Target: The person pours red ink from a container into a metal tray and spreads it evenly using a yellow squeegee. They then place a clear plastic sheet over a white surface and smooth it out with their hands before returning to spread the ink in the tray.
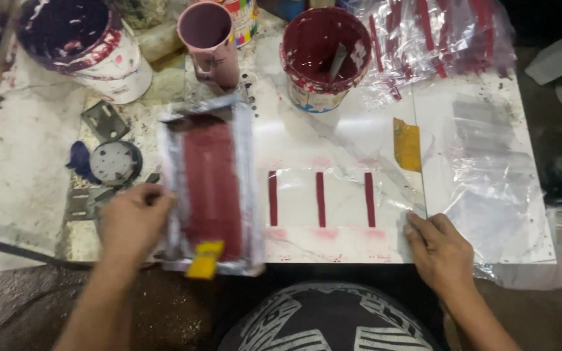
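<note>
Left hand [133, 221] closed around the edge of the red-inked, grey-framed printing screen [211, 185], tilting it clear just left of the clear plastic sheet with three dark red stripes [321, 199], right hand [441, 250] open, pressing that sheet's right corner flat.

Left hand [133, 221] grips printing screen [211, 185]; right hand [440, 250] presses clear sheet [333, 201], three red stripes.
</note>
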